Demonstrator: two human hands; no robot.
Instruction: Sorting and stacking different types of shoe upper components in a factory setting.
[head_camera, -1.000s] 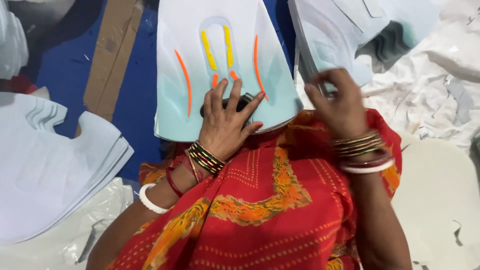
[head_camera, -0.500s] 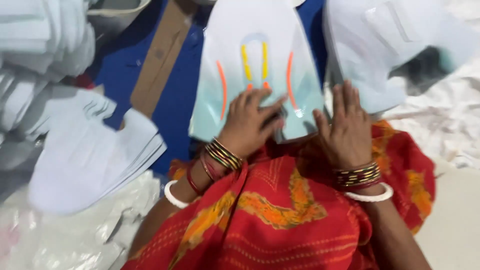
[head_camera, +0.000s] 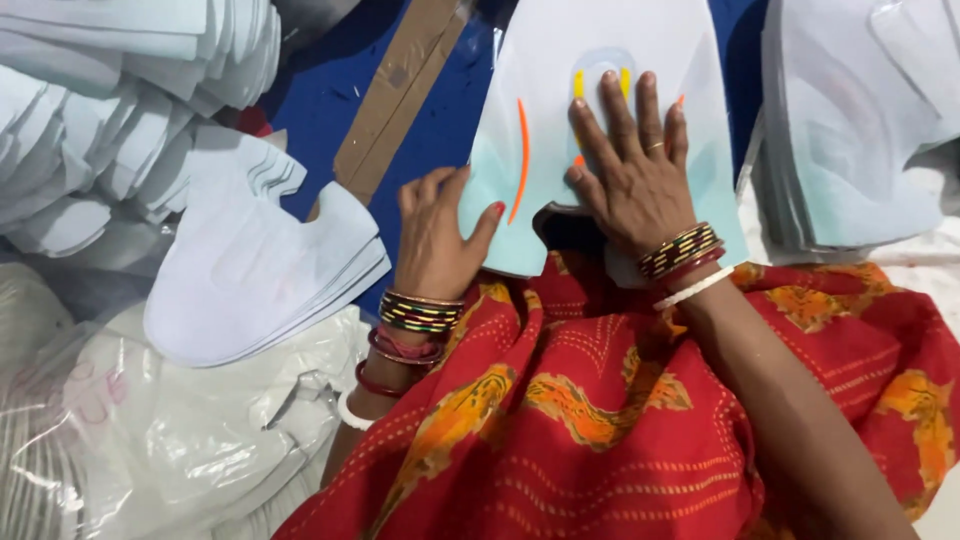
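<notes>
Pale blue cut panel (head_camera: 600, 50) with orange and yellow stripes, flat across red-draped lap.

A flat shaped panel (head_camera: 600, 150) lay at upper centre of the frame, its lower edge on the draped cloth (head_camera: 620, 400) that filled the lower right. The right hand (head_camera: 630, 170) rested flat on the panel; the left hand (head_camera: 435, 235) touched its left edge. A stack of cut pieces (head_camera: 260, 270) sat at centre left (further stacks (head_camera: 130, 90) at upper left), with plastic bags (head_camera: 150, 440) below it. Another pile (head_camera: 860, 130) stood at upper right, and a cardboard strip (head_camera: 400, 100) lay left of the panel.
</notes>
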